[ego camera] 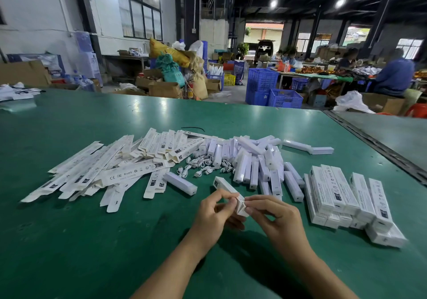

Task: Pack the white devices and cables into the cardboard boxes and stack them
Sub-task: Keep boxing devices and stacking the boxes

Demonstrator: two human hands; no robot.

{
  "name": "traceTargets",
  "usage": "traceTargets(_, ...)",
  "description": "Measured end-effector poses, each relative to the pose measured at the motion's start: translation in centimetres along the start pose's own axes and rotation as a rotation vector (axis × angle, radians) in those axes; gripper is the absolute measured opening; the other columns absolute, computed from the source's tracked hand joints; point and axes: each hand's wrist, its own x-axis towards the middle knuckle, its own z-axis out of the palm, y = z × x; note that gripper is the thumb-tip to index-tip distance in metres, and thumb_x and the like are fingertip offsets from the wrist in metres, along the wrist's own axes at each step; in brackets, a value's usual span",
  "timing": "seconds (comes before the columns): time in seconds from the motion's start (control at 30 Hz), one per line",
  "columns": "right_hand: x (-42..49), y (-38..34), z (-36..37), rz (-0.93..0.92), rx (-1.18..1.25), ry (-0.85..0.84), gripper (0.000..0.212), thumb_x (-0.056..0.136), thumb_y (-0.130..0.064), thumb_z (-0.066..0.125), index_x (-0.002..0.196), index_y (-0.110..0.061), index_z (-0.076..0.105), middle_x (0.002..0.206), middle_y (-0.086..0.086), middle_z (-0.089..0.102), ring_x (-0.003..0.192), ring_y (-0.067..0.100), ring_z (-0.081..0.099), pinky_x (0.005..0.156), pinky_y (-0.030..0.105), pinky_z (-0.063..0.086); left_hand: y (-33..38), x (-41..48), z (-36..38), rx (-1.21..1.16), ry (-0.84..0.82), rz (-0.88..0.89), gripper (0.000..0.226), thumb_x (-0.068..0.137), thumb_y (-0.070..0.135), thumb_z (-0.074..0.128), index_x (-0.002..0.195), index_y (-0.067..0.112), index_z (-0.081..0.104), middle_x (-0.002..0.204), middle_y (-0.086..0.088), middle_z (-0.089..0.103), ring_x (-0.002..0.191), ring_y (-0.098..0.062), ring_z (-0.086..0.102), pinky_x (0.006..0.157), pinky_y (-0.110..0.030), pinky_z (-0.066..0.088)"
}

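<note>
on the green table [69, 241], a large heap of flat unfolded boxes [111, 171] and loose white devices [254, 160] and cables [203, 168] remains; a small stack of packed boxes [346, 199] sits right. the held box [227, 191] points away-left, near end flaps between left hand [215, 213] and right hand [272, 215], both pinching it.

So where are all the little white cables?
In the head view, the white cables lie in a loose bunch mid-table, between the flat unfolded boxes on the left and the heap of white devices on the right, just beyond both hands.
</note>
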Motion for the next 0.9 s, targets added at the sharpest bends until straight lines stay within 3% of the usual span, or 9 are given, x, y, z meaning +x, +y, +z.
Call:
traceTargets(0.23, 0.2, -0.5, -0.5, 0.236, 0.142, -0.035, 0.014, 0.068, -0.028, 0.079, 0.080, -0.020, 0.077, 0.083, -0.006, 0.075, 0.076, 0.011, 0.071, 0.072, 0.026, 0.059, 0.3, -0.3, -0.2, -0.005, -0.095, -0.039, 0.012, 0.098, 0.015, 0.060, 0.098, 0.013, 0.072, 0.080, -0.017, 0.072, 0.073, -0.028, 0.071, 0.062, -0.031, 0.057)
traceTargets(0.4, 0.1, -0.6, -0.2, 0.332, 0.245, -0.018, 0.021, 0.063, -0.028, 0.080, 0.079, -0.015, 0.075, 0.080, 0.003, 0.074, 0.073, 0.017, 0.072, 0.073, 0.029, 0.059, 0.4, -0.4, -0.5, 0.032, -0.197, -0.012, 0.026, 0.079, 0.042, 0.076, 0.099, 0.027, 0.072, 0.080, -0.014, 0.073, 0.071, -0.026, 0.070, 0.068, -0.031, 0.056)
traceTargets(0.57, -0.1, -0.4, 0.3, 0.373, 0.271, 0.011, 0.022, 0.063, -0.030, 0.079, 0.079, -0.016, 0.074, 0.079, 0.003, 0.074, 0.073, 0.017, 0.072, 0.070, 0.025, 0.058, -0.2, -0.1, -0.6, 0.115, -0.164, 0.037, 0.024, 0.077, 0.041, 0.080, 0.097, 0.031, 0.071, 0.075, -0.009, 0.072, 0.067, -0.019, 0.067, 0.066, -0.028, 0.055)
traceTargets(0.67, -0.2, -0.1, 0.9, 0.403, 0.253, 0.014, 0.028, 0.070, -0.031, 0.078, 0.095, -0.020, 0.070, 0.088, 0.003, 0.073, 0.080, 0.017, 0.072, 0.074, 0.027, 0.058, -0.5, 0.2, -0.6, 0.245, -0.089, 0.116, 0.015, 0.084, 0.047, 0.073, 0.097, 0.040, 0.067, 0.073, -0.003, 0.069, 0.069, -0.013, 0.065, 0.069, -0.028, 0.056)
traceTargets(0.77, 0.1, -0.2, 1.5, 0.592, 0.421, 0.013, 0.037, 0.083, -0.032, 0.070, 0.116, -0.019, 0.058, 0.100, 0.012, 0.067, 0.083, 0.022, 0.073, 0.074, 0.035, 0.059, -0.6, 0.3, -0.8, 0.220, -0.011, 0.175, 0.008, 0.091, 0.043, 0.063, 0.099, 0.045, 0.063, 0.073, 0.001, 0.068, 0.069, -0.012, 0.064, 0.071, -0.032, 0.055)
traceTargets(0.9, -0.1, -1.3, 1.9, 0.767, 0.628, -0.130, 0.042, 0.083, -0.043, 0.059, 0.116, -0.017, 0.061, 0.095, 0.006, 0.074, 0.090, 0.024, 0.073, 0.069, 0.029, 0.058, -1.0, 0.3, -1.2, 0.308, 0.007, 0.242, 0.010, 0.093, 0.046, 0.056, 0.101, 0.052, 0.059, 0.081, 0.004, 0.071, 0.067, -0.011, 0.065, 0.069, -0.033, 0.056)
